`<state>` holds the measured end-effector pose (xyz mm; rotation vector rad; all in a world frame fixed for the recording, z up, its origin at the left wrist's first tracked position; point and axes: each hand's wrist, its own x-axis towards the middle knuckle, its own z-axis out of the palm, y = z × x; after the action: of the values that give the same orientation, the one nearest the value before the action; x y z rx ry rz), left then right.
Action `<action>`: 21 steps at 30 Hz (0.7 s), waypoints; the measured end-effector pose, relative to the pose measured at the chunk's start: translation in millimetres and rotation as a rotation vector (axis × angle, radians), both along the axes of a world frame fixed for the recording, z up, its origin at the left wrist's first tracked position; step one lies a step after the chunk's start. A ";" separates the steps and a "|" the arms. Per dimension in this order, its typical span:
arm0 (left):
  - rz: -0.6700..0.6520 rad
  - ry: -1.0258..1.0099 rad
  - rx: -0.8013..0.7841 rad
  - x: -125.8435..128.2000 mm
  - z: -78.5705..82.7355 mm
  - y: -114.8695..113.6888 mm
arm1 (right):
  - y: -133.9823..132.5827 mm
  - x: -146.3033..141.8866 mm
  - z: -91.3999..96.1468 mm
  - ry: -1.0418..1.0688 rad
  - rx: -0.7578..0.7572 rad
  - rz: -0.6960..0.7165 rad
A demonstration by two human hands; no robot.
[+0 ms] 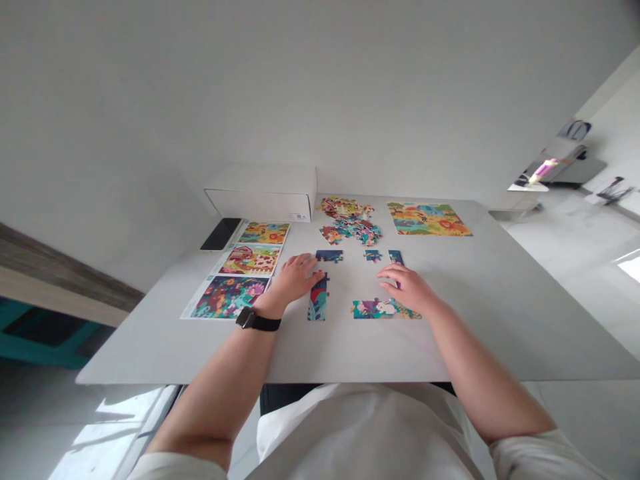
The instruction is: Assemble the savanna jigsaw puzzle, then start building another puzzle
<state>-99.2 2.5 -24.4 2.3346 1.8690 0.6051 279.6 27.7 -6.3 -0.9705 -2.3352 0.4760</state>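
Note:
My left hand (pixel 295 279) rests on the white table (pixel 500 320), its fingertips beside the top of a vertical strip of joined jigsaw pieces (pixel 319 299). Just beyond them lies a small dark blue section (pixel 329 256). My right hand (pixel 407 288) lies with its fingers over the lower end of a narrow dark blue strip (pixel 396 259), and the hand hides that end. Below it is a longer row of joined floral pieces (pixel 385 309). A tiny section (pixel 373 255) sits between my hands, further out.
A heap of loose pieces (pixel 349 222) and a finished animal puzzle (pixel 429 219) lie at the far edge. Several picture sheets (pixel 245 273) and a black phone (pixel 221 234) are on the left, and a white box (pixel 261 193) stands behind them.

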 end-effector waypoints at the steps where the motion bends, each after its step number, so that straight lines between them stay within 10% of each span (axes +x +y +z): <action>1: 0.004 -0.038 0.027 1.1 3.9 -0.2 | -0.7 -0.7 1.6 0.006 -0.006 -0.003; 9: 0.128 -0.334 0.059 13.1 37.9 -9.7 | -8.8 -3.7 17.5 0.049 -0.171 -0.120; 21: 0.085 -0.485 0.090 17.9 31.5 -13.6 | 23.8 -4.3 27.8 -0.100 -0.008 -0.163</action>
<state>-81.3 -11.1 7.2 1.9251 1.7403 1.1639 275.3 51.5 21.5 -1.2017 -2.3184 0.3795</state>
